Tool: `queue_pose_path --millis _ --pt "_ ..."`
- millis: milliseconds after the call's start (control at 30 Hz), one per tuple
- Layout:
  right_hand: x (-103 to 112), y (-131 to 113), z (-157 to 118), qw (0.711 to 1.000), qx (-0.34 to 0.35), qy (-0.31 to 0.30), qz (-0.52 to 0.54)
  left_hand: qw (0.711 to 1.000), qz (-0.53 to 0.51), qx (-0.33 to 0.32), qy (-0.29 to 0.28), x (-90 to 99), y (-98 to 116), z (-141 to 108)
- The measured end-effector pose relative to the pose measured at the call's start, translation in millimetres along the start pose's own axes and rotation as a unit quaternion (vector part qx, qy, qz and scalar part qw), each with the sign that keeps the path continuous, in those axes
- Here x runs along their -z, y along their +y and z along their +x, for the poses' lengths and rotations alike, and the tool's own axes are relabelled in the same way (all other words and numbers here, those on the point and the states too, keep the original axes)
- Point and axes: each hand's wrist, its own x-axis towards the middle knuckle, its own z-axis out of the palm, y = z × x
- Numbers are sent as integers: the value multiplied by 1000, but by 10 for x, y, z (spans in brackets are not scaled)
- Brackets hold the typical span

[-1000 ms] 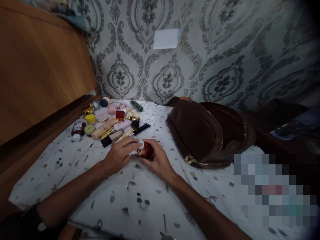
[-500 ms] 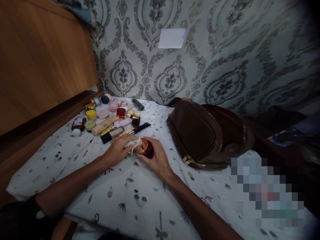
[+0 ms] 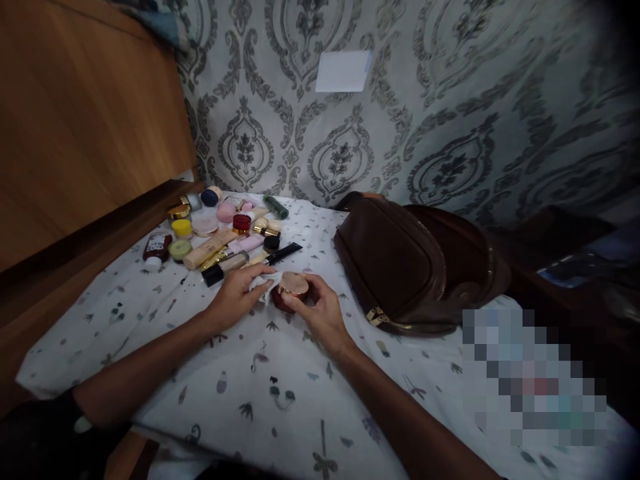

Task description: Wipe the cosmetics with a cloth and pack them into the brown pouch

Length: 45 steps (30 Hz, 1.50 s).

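My right hand [image 3: 323,310] is closed round a small dark red jar [image 3: 284,299] with a gold-rimmed, pale top that faces up. Against the jar's left side, my left hand [image 3: 235,297] pinches a crumpled white tissue [image 3: 263,285]. Both hands are low over the patterned white sheet [image 3: 225,407]. Just beyond them lie a black tube [image 3: 285,253], a bottle with a black cap [image 3: 225,268] and a beige tube [image 3: 207,251].
Several more cosmetics, among them a yellow-lidded jar [image 3: 181,229] and a brown bottle [image 3: 158,247], are grouped at the back left. A brown leather bag [image 3: 387,260] stands at the right. Wooden furniture [image 3: 95,120] borders the left; a patterned wall is behind.
The jar has turned in my right hand, so its pale top now faces up. My left hand with the tissue has shifted slightly left, off the jar's top to its side.
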Motion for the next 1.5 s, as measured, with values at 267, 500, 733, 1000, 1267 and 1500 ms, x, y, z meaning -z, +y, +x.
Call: queue_pose_path --millis 267,500,733,1000,1267,1500 --pt "8 -57 -4 994 -56 -17 95 991 29 -129 7 2 -44 -32" --pt "24 -74 13 989 -73 7 128 974 75 -211 -25 15 -50 -48" --pt "49 27 59 976 -90 36 197 971 83 -222 -37 28 -52 -46" --pt "49 10 34 972 -107 34 205 975 68 -210 -31 15 -48 -55" --pt "82 -59 -7 995 -64 -44 68 972 69 -221 -36 17 -12 -44" --pt "89 -23 13 998 -7 -60 -33 973 67 -215 -53 13 -36 -53"
